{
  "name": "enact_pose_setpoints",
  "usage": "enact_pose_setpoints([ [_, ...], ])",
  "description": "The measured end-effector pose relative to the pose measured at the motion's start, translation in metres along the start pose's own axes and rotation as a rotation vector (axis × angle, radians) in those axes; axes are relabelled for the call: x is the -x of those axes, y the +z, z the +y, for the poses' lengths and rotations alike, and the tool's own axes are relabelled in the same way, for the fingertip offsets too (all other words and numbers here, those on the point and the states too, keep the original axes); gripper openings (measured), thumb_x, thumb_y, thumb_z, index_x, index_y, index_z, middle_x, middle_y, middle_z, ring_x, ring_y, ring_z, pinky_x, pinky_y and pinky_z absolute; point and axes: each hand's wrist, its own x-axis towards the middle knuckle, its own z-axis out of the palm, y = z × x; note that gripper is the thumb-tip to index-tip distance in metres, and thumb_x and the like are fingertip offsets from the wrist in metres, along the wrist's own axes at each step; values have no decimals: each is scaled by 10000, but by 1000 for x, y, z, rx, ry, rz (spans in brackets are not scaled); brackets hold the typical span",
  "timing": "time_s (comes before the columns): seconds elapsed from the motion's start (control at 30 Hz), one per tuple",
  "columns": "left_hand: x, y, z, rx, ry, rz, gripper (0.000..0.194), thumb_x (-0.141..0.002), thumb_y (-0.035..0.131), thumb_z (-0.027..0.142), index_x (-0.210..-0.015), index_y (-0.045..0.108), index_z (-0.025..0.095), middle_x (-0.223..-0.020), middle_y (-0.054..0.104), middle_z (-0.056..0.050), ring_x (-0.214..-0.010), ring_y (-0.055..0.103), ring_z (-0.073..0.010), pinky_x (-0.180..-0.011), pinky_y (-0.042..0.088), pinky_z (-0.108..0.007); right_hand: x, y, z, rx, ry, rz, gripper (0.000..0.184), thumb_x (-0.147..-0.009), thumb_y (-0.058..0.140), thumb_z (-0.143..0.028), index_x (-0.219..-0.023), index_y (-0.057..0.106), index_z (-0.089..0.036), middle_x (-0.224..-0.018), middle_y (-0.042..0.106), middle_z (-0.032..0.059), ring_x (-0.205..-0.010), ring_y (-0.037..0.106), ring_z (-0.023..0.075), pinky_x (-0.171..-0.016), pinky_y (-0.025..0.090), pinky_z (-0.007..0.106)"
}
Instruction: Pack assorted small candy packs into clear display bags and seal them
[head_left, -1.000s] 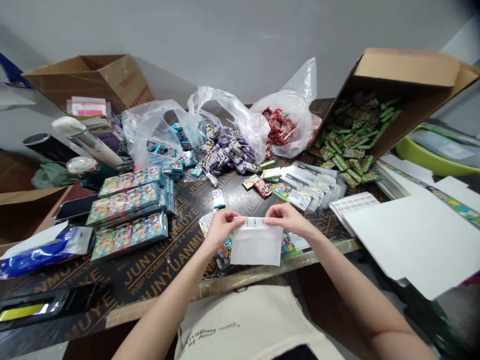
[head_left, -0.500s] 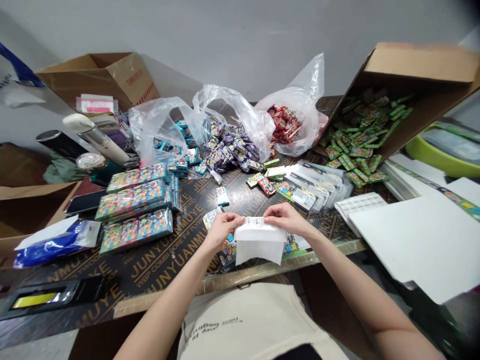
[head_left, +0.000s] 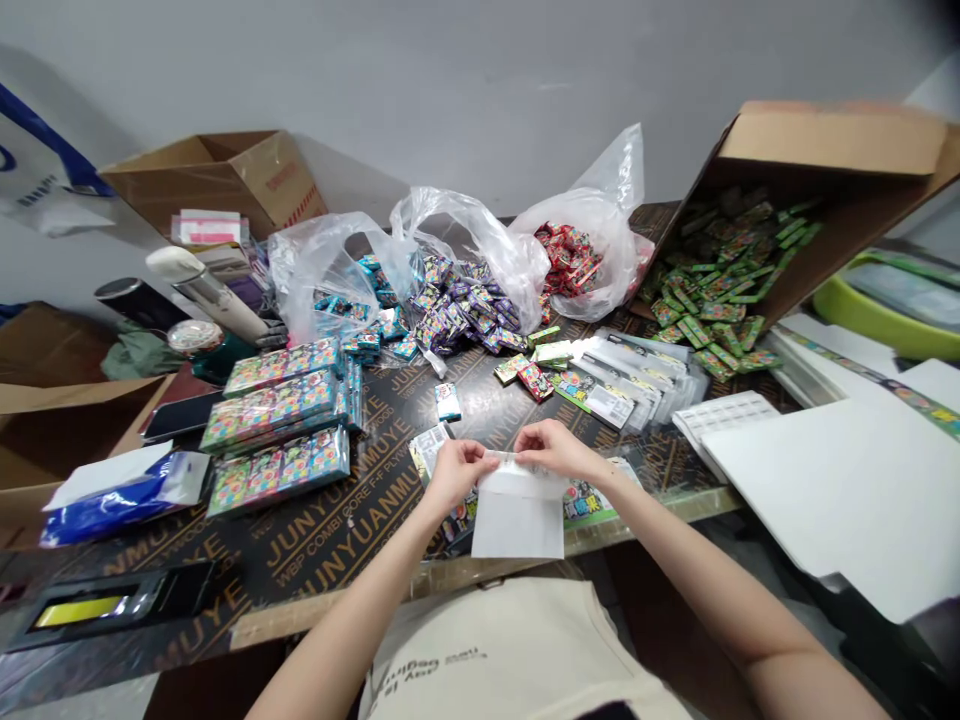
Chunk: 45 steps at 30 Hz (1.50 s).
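A white folded paper sheet hangs near the table's front edge. My left hand pinches its upper left edge between thumb and fingers. My right hand is closed on the top edge, right of the middle. Under the sheet and the hands lie printed colourful cards, partly hidden. Just beyond the left hand a card with black print sticks out. Farther back, a small blue-and-white packet lies alone on the dark board.
Plastic-wrapped packs are stacked on the left. Behind stand clear bags of blue, purple and red packets. A tilted carton spills green packets at the right. Clear sleeves and white boards lie nearer.
The folded sheet has tilted, so its lower flap looks longer and its top print shows less. My right hand has shifted slightly left along the edge. The whole view has moved a little.
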Motion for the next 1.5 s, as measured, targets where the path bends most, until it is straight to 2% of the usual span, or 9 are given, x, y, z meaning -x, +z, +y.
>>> enact_pose_setpoints([
  [0.13, -3, 3, -6, 20, -12, 21, 283, -532, 694, 374, -566, 574, 120, -433, 490, 47, -393, 379, -63, -407, 263, -188, -1, -2, -3, 97, -120, 122, 87, -753, 563, -193, -799, 630, -162, -722, 611, 17, -665, 536, 134, -623, 398, 239],
  [0.27, -7, -10, -12, 43, -21, 72, 308, -515, 701, 392, -541, 541, 130, -416, 469, 55, -375, 365, -55, -393, 247, -182, 14, -30, 29, 219, -91, 219, 430, -709, 638, -275, -1116, 520, -199, -1036, 567, 74, -907, 526, 194, -788, 396, 316],
  [0.43, -14, -34, -16, 64, -27, 161, 358, -488, 722, 435, -548, 547, 129, -405, 471, 51, -365, 365, -53, -390, 253, -184, 50, -43, 87, 491, 231, 100, 407, -458, 792, -314, -789, 585, -196, -841, 549, 48, -891, 487, 268, -783, 348, 400],
  [0.6, -24, -39, -18, 79, -33, 222, 363, -471, 731, 428, -523, 529, 130, -394, 480, 48, -356, 382, -59, -381, 272, -185, 66, -59, 97, 259, 211, 63, 223, -653, 662, -344, -693, 513, -184, -649, 542, -9, -652, 519, 164, -664, 379, 311],
  [0.83, -39, -7, -19, 128, -89, 198, 320, -501, 736, 358, -524, 497, 146, -380, 469, 62, -339, 408, -67, -352, 311, -180, 81, -126, 75, -265, 173, 347, 306, -631, 697, -412, -778, 546, -191, -708, 552, 12, -618, 499, 138, -567, 378, 262],
  [1.0, -45, 64, -33, 152, -199, 125, 275, -549, 731, 297, -535, 501, 148, -409, 493, 55, -370, 482, -100, -372, 419, -224, 57, -85, 81, -92, 180, 152, 294, -664, 652, -425, -751, 565, -158, -640, 568, 3, -583, 506, 127, -548, 385, 245],
  [1.1, -46, 85, -42, 135, -246, 97, 213, -615, 683, 237, -537, 506, 146, -409, 497, 53, -378, 503, -108, -385, 450, -237, 47, -61, 101, 115, 193, 142, 261, -662, 641, -398, -691, 562, -150, -557, 528, -25, -533, 480, 116, -526, 375, 236],
  [1.3, -46, 69, -43, 34, -239, 4, 58, -692, 561, 121, -651, 600, 132, -460, 553, 25, -399, 560, -120, -392, 453, -213, 47, -46, 104, 345, 171, 285, 237, -585, 726, -303, -737, 598, -174, -809, 559, 45, -836, 497, 219, -762, 362, 360],
  [1.5, -48, 63, -40, -75, -218, -66, 123, -709, 521, 110, -616, 600, 127, -479, 576, 7, -369, 558, -117, -376, 441, -206, 21, 4, 77, 354, -25, 335, 290, -765, 576, -192, -1053, 598, -214, -957, 542, 68, -903, 520, 203, -803, 404, 340],
])
